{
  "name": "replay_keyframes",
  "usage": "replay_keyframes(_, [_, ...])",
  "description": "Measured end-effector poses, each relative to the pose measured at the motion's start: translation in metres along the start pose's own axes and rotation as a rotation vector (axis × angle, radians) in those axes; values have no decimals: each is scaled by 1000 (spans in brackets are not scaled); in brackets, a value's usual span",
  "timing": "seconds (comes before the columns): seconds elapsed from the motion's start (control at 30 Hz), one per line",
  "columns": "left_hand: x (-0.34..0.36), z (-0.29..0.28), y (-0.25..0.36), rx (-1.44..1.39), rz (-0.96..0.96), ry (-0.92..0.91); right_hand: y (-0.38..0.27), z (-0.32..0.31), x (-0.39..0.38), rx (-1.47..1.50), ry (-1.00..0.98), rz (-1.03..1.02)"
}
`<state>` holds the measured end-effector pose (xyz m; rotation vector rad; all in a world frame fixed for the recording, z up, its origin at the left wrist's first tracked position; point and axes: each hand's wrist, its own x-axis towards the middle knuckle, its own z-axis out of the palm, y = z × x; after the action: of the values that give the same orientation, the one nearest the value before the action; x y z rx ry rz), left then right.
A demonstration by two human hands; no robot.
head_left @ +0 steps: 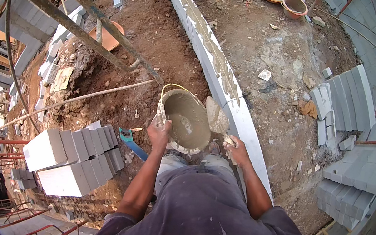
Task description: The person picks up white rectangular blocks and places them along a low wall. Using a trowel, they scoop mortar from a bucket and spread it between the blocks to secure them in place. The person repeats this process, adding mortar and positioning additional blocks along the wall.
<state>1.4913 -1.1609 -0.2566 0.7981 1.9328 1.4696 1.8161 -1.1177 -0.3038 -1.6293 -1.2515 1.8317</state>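
In front of my body I hold a round bucket with a little wet grey mortar inside; its opening faces up toward me. My left hand is closed on the bucket's left rim, below the yellow handle. A mortar-coated trowel is in my right hand, fingers wrapped round its grip. The trowel's blade is at the bucket's right rim, beside the low wall of pale blocks. A strip of grey mortar lies along the wall's top farther away; the nearer stretch shows bare white block.
Stacked grey blocks stand at the left and right. A saw with a teal handle lies left of my legs. Metal scaffold poles cross the upper left. Two basins, one an orange tub, sit beyond the wall on rough soil.
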Motion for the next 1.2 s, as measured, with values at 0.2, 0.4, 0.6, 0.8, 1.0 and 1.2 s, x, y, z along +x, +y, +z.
replay_keyframes(0.2, [-13,8,3,226,40,-48,20,-35,47,-521,449,-136])
replay_keyframes(0.4, [-22,8,13,247,49,-15,5,-41,69,-757,473,72])
replay_keyframes(0.6, [-28,11,14,203,48,-74,12,-46,56,-842,569,34])
replay_keyframes(0.8, [-27,21,6,182,77,-90,-8,-23,-9,-821,448,-96])
replay_keyframes(1.0, [-45,43,40,326,129,-214,-28,17,-29,-1092,42,-369])
replay_keyframes(1.2, [-53,58,49,532,287,-312,-20,40,1,-920,-308,-201])
